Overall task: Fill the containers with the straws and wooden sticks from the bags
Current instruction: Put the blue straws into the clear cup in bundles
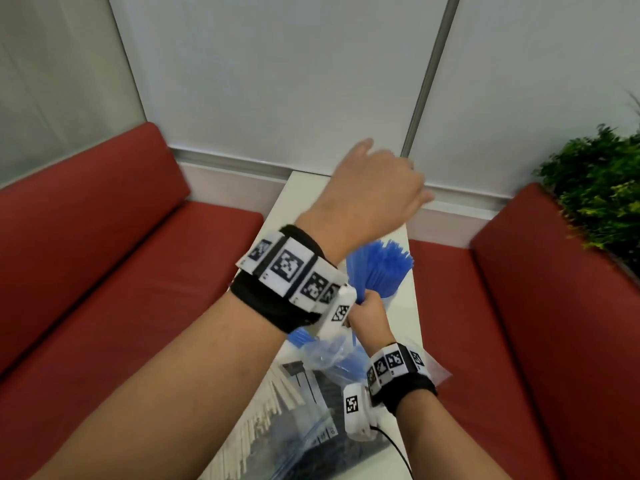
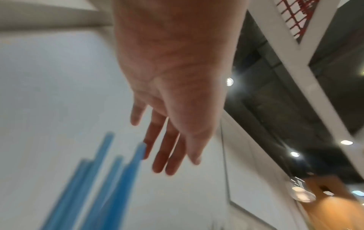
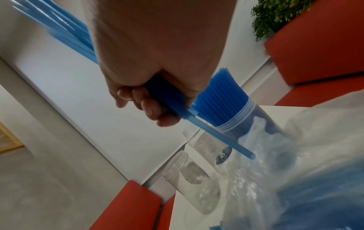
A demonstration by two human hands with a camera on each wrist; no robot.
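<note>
My right hand [image 1: 367, 308] [image 3: 149, 107] grips a bundle of blue straws [image 1: 379, 268] [image 3: 165, 93] over the narrow white table [image 1: 304, 195]. One straw [image 3: 218, 133] sticks out lower than the others. Just beyond the fist stands a clear container [image 3: 238, 119] packed with blue straws. Beside it are two clear containers, one empty [image 3: 195, 182] and one with a dark label [image 3: 208, 144]. My left hand [image 1: 381, 181] [image 2: 167, 155] is raised above the straws, fingers straight, holding nothing. A clear bag of blue straws [image 1: 334, 356] lies under my right wrist. Wooden sticks [image 1: 266, 407] lie in a bag nearer me.
Red bench seats flank the table on the left [image 1: 121, 271] and right [image 1: 519, 306]. A green plant [image 1: 595, 181] stands behind the right bench. A pale wall panel [image 1: 277, 81] closes off the far end.
</note>
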